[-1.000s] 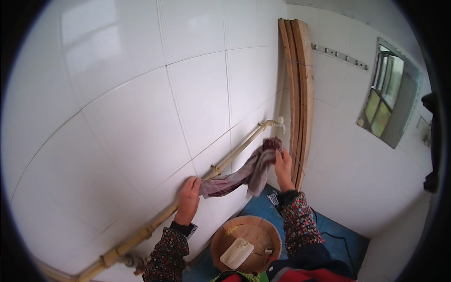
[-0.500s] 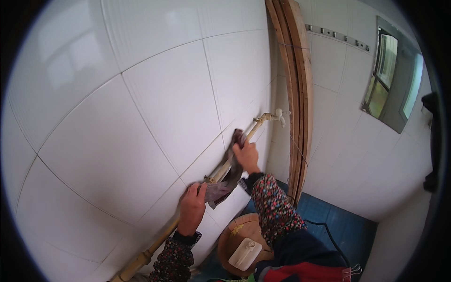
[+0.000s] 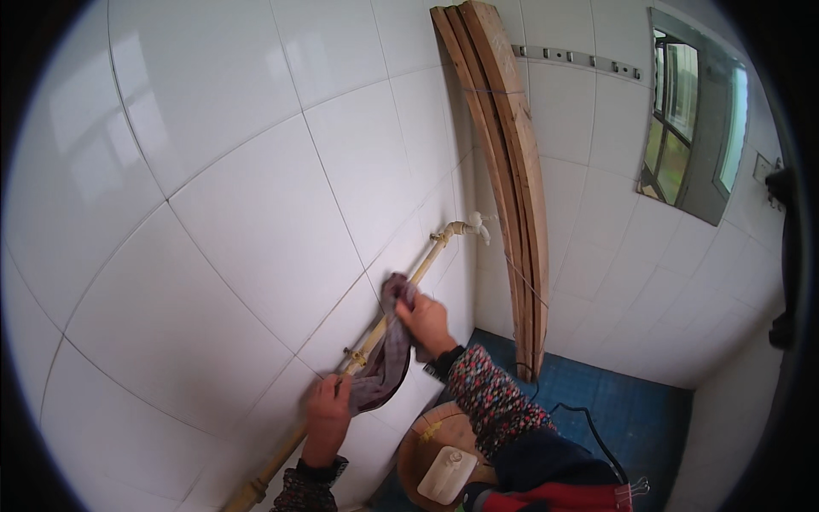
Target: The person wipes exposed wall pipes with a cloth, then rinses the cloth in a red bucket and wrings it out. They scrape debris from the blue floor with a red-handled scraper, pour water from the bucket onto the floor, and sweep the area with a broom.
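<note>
Soft patterned cloth (image 3: 394,357) held at both ends along the wall pipe

The cloth is found at the pale yellow pipe (image 3: 431,258), low on the tiled wall to the left, nearer than the tap (image 3: 479,227). Its far end is bunched in the right hand (image 3: 426,325), whose fingers are curled narrowly over it at the pipe. Its near end is held in the curled fingers of the left hand (image 3: 328,420); how tightly cannot be told, as the fingertips are partly hidden and blurred. Between the hands, the middle is left hanging slack on the right of the pipe.

By its folds and droop, the cloth can be judged light, thin and limp, not easily harmed, and only likely to be slippery if wet, which cannot be seen. It is best gripped in gathered bunches near each end, since a loose edge might be caught on the pipe's brass-coloured fitting (image 3: 355,357). Below, a wooden tub (image 3: 411,442) holding a white plastic container (image 3: 447,476) is seen.
</note>
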The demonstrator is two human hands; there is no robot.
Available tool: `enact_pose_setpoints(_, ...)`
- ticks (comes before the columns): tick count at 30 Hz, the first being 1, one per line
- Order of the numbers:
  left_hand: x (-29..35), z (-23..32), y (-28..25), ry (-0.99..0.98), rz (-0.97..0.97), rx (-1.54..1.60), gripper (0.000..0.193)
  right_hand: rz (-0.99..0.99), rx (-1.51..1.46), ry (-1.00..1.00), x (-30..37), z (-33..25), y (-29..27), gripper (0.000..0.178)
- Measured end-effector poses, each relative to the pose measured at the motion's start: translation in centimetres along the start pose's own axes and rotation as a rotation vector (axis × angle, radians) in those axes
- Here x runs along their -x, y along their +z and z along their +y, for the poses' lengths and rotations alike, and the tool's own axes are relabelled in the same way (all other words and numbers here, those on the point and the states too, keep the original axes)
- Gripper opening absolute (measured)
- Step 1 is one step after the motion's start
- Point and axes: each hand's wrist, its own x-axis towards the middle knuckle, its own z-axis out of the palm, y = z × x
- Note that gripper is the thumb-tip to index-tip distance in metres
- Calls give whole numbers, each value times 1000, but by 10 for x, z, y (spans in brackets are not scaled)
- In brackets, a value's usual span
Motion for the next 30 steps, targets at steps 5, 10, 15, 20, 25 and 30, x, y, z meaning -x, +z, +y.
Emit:
enact_pose_setpoints(5,-23,7,18,20,-47,35,33,47,296,177,-95,62,-13,36)
enact_pose_setpoints(10,-26,3,17,46,-27,108,32,1,226,259,-105,64,3,31)
enact_pose_setpoints(15,-23,1,21,37,-9,144,33,-233,92,-146,-45,47,-25,31)
enact_pose_setpoints(20,-23,-3,23,105,88,113,33,-351,-136,28,-28,66,-91,28)
enact_pose_setpoints(25,-23,25,20,220,157,328,40,412,-77,59,-90,76,-145,22)
enact_pose_setpoints(30,-52,93,50,224,7,645,44,388,444,-252,-162,78,-136,48)
